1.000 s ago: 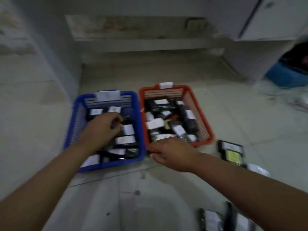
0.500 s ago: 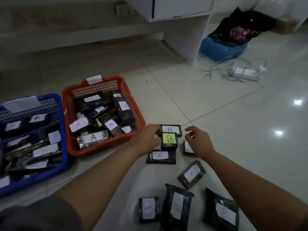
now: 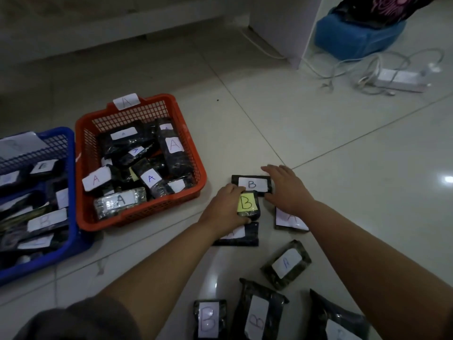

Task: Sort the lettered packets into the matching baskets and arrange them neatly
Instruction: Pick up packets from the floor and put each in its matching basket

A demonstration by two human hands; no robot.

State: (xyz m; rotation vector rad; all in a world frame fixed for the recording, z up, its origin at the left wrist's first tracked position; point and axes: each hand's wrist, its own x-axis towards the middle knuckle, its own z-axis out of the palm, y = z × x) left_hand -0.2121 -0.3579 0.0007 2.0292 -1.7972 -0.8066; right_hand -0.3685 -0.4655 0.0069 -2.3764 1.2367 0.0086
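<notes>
Dark packets with lettered labels lie on the tiled floor. My left hand [image 3: 224, 208] grips a small packet with a yellow B label [image 3: 248, 204], thumb under its near end. My right hand [image 3: 285, 186] curls round the right end of a packet with a white B label [image 3: 252, 184] just behind it. An A packet [image 3: 290, 220] lies partly under my right wrist, another packet [image 3: 241, 235] under my left hand. The orange basket [image 3: 190, 148] tagged A holds several A packets. The blue basket [image 3: 71, 192] at far left holds B packets.
Nearer me lie several more packets: one [image 3: 286, 263] with a faint label, two marked B [image 3: 209, 319] [image 3: 257, 315], and one at the right edge [image 3: 338, 322]. A power strip with cables [image 3: 397, 78], a blue box [image 3: 358, 38] and a white cabinet leg [image 3: 282, 28] stand at the back right.
Both hands left the baskets and moved right to the loose packets. Since half a second ago the left hand closed on the yellow B packet and the right hand reached the white B packet.
</notes>
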